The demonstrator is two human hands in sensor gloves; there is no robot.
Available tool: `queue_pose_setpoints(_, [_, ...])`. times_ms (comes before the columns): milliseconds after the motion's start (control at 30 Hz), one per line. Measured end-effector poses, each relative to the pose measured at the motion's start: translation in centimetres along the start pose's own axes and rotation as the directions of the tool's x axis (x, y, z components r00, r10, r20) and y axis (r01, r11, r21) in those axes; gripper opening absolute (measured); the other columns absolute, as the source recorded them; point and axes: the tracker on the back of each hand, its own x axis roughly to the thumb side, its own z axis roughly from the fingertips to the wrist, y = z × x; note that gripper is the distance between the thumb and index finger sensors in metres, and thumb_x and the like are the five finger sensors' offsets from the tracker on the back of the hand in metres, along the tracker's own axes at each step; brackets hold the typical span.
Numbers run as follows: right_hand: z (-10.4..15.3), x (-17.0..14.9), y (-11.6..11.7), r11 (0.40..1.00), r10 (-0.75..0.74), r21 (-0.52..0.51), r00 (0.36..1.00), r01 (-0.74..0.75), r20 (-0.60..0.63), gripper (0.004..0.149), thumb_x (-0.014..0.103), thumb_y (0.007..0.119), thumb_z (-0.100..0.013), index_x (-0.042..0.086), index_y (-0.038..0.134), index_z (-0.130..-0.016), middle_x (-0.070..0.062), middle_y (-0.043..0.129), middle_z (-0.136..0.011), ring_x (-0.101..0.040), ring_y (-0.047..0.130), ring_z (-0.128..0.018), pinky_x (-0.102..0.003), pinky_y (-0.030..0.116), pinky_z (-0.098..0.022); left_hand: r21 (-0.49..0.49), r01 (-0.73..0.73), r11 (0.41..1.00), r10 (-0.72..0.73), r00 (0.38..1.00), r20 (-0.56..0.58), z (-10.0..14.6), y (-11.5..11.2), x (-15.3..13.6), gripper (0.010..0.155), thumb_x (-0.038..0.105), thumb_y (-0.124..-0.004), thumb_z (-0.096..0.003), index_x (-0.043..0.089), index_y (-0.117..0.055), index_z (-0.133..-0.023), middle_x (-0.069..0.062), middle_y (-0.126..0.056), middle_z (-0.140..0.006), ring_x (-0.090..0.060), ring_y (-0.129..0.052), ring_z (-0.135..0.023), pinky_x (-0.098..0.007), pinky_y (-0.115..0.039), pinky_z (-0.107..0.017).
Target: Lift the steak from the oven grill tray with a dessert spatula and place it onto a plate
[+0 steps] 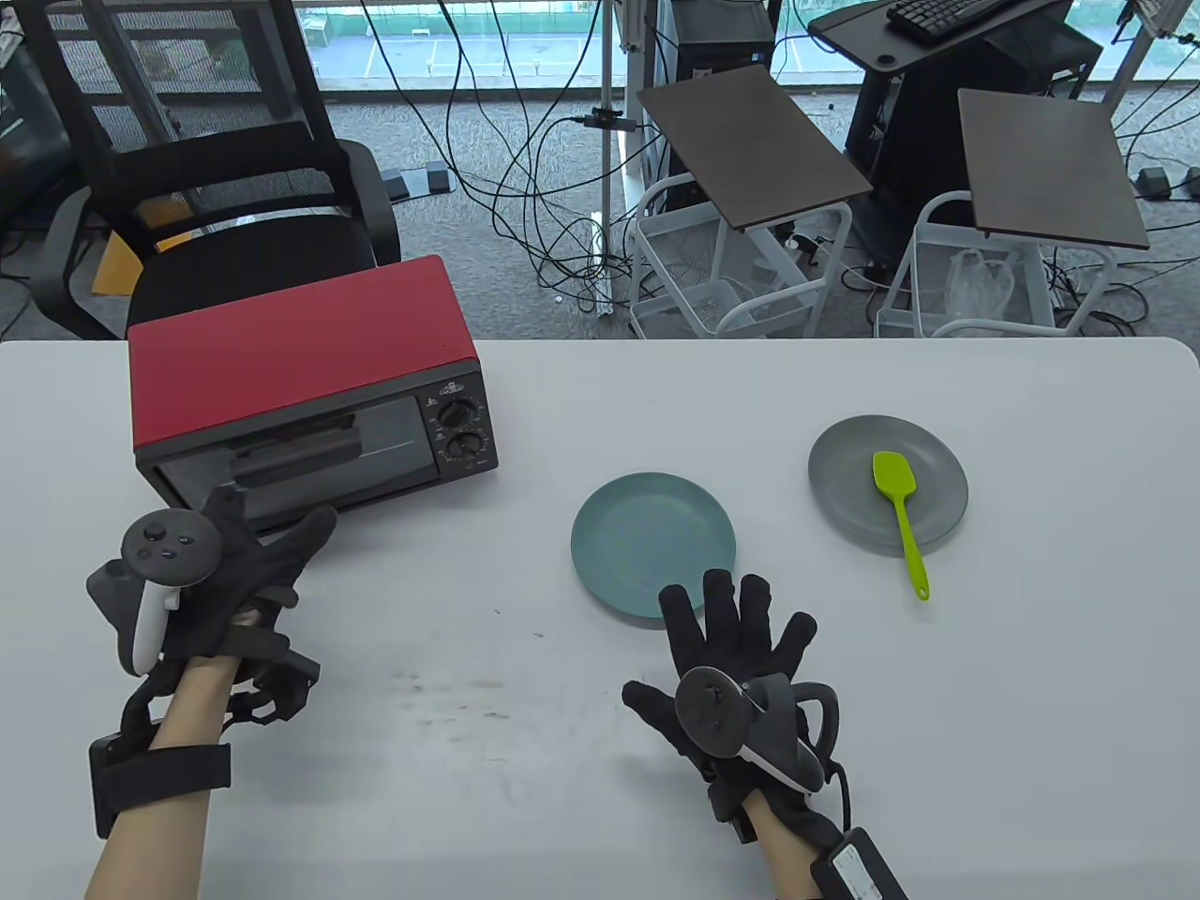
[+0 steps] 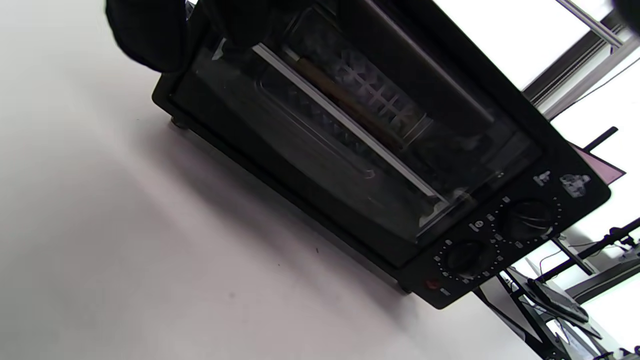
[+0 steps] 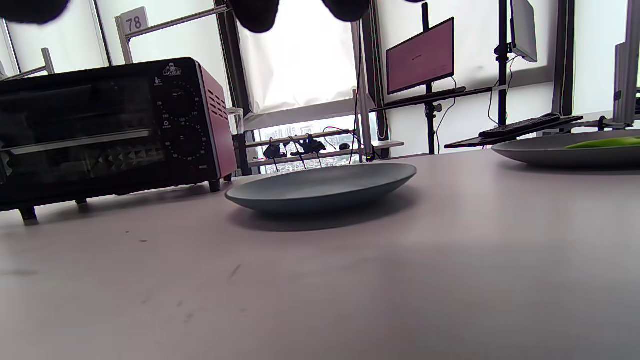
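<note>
**Oven closed, spatula waiting on the grey plate**

Your left hand [image 1: 220, 572] reaches toward the lower front of the red-topped, black-fronted countertop oven [image 1: 309, 394], its gloved fingers stretched out at the bottom edge of the glass door [image 2: 320, 140]. They curl round nothing; whether the tips touch the door I cannot tell. The placement suggests you are about to open the door, since it is shut and everything else waits behind it.

Through the dark glass, the left wrist view shows a wire grill rack [image 2: 372, 95] on its rails. The steak is presumably in there, but the glass is too dim to make it out.

Your right hand [image 1: 741, 647] lies flat on the white table [image 1: 1031, 703], fingers spread and empty, just below the round teal plate [image 1: 653, 544]. That plate is bare and nearest the oven, so it looks like the landing spot.

The lime-green silicone dessert spatula [image 1: 902, 511] rests with its blade on the round grey plate [image 1: 844, 492], handle pointing toward you over the rim, easy for your right hand to pick up once the door is open.
</note>
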Motion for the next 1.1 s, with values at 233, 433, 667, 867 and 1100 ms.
queue_pose_setpoints(233, [0.0, -0.1, -0.1, 1.0, -0.004, -0.001, 1.0, 0.004, -0.007, 0.096, 0.08, 0.052, -0.043, 0.025, 0.028, -0.118, -0.021, 0.019, -0.122, -0.055, 0.012, -0.107, -0.084, 0.019, -0.064, -0.064, -0.194, 0.979, 0.19, 0.98, -0.067, -1.7, -0.8, -0.6, 0.125, 0.101, -0.067, -0.034, 0.018, -0.018, -0.113, -0.011, -0.031, -0.123, -0.033, -0.06, -0.115, -0.055, -0.075, -0.075])
queue_pose_setpoints(433, [0.0, -0.3, -0.1, 1.0, -0.017, -0.001, 1.0, 0.017, -0.013, 0.096, 0.08, 0.053, -0.043, 0.025, 0.028, -0.118, -0.022, 0.02, -0.122, -0.055, 0.013, -0.107, -0.084, 0.02, -0.064, -0.114, -0.308, 0.945, 0.296, 0.949, -0.113, -2.7, -1.4, -0.8, 0.123, 0.1, -0.067, -0.0377, 0.018, -0.016, -0.113, -0.008, -0.033, -0.122, -0.027, -0.065, -0.115, -0.048, -0.078, -0.077])
queue_pose_setpoints(667, [0.0, -0.4, -0.1, 0.999, -0.033, 0.002, 0.999, 0.033, -0.02, 0.095, 0.079, 0.053, -0.043, 0.025, 0.029, -0.117, -0.021, 0.021, -0.122, -0.055, 0.014, -0.107, -0.084, 0.02, -0.064, -0.177, -0.419, 0.89, 0.394, 0.905, -0.162, -3.7, -2.0, -1.0, 0.117, 0.097, -0.067, -0.0432, 0.02, -0.015, -0.113, -0.001, -0.04, -0.12, -0.018, -0.071, -0.112, -0.042, -0.079, -0.079])
queue_pose_setpoints(867, [-0.1, -0.5, -0.1, 0.999, -0.037, 0.002, 0.999, 0.037, -0.024, 0.094, 0.079, 0.053, -0.044, 0.025, 0.03, -0.117, -0.021, 0.021, -0.121, -0.054, 0.014, -0.107, -0.084, 0.021, -0.064, -0.238, -0.458, 0.856, 0.424, 0.887, -0.182, -4.6, -2.4, -0.9, 0.106, 0.094, -0.066, -0.0488, 0.024, -0.016, -0.112, 0.007, -0.042, -0.119, -0.011, -0.075, -0.11, -0.039, -0.077, -0.081])
queue_pose_setpoints(1100, [-0.1, -0.5, -0.1, 0.999, -0.044, 0.004, 0.999, 0.044, -0.029, 0.093, 0.078, 0.054, -0.044, 0.025, 0.03, -0.117, -0.021, 0.022, -0.121, -0.054, 0.015, -0.107, -0.084, 0.021, -0.064, -0.232, -0.522, 0.821, 0.476, 0.85, -0.226, -5.4, -2.3, -1.8, 0.081, 0.085, -0.061, -0.0574, 0.033, -0.027, -0.109, 0.018, -0.054, -0.114, -0.003, -0.083, -0.103, -0.036, -0.077, -0.082])
